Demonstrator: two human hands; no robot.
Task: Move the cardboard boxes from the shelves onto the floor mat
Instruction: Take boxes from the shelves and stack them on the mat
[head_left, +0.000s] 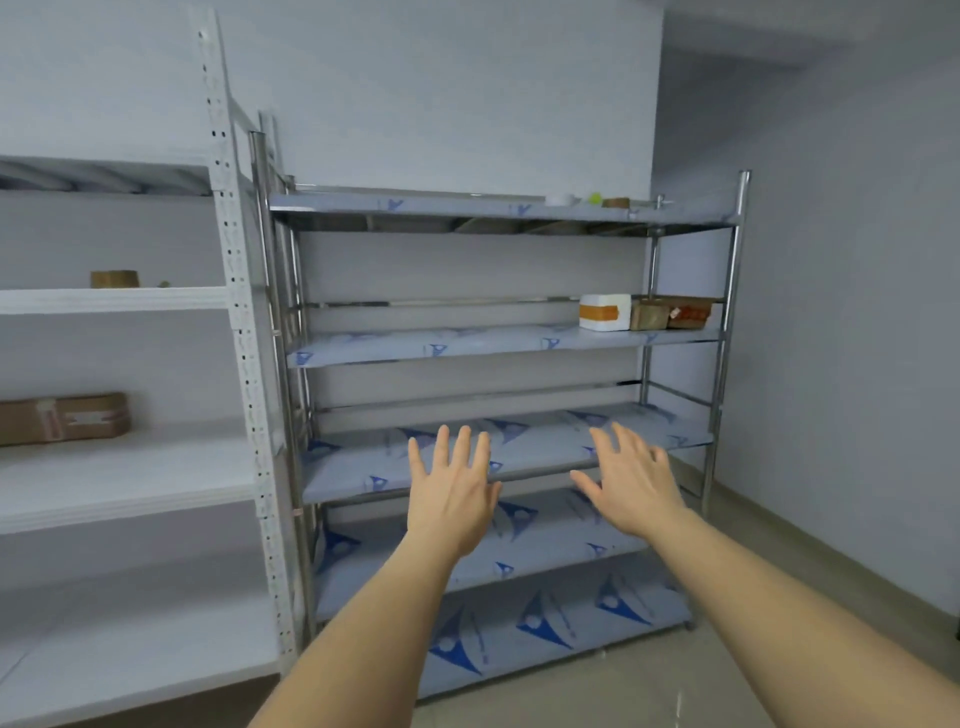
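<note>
A single wide-angle camera worn on the person's head looks forward and slightly down from standing height, near the tall steel rack with blue-printed film-covered shelves (498, 340) at twelve o'clock, with the white perforated-post shelving unit (130, 301) at nine o'clock.

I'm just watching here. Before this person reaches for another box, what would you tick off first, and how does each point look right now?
1. Both hands free: ok. The left hand and right hand are open and hold nothing.
2. Boxes left to move: ok. A white box with orange tape and two brown boxes sit on the steel rack; a flat cardboard box lies on the white shelf unit.
3. Path to the rack's boxes: ok, nothing stands in front of them.
4. Floor mat ready: cannot tell, it is out of view.
5. Box weight: cannot tell.
</note>
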